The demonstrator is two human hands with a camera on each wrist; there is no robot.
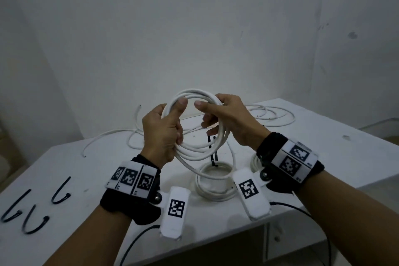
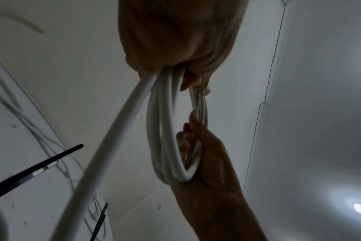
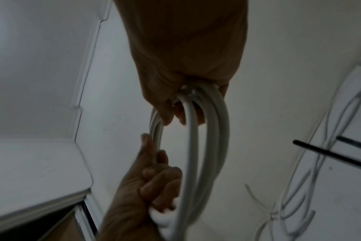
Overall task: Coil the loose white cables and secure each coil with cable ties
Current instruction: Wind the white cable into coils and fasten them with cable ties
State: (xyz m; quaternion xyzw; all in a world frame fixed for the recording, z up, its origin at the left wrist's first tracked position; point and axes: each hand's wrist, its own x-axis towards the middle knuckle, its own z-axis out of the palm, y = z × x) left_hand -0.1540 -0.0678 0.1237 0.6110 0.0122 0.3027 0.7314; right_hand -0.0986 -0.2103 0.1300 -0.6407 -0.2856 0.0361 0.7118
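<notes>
We note dim, flat, grey-blue light in all three views. In the left wrist view a round ceiling lamp (image 2: 360, 210) glares, the one visible source. Both hands (image 2: 175, 32) read as dark, soft-focus shapes near the wrist lenses. The cable strand (image 2: 113, 130) nearest the lamp-side lens smears. Straight lines around the tabletop (image 1: 323, 147) bow toward frame edges.

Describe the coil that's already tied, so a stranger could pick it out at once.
Start at the white table and look at its near edge, just below the raised left hand and right hand. The finished coil lies flat there, between the wrists. Unlike the held coil and the loose cables behind, it carries a black cable tie sticking up.
</notes>
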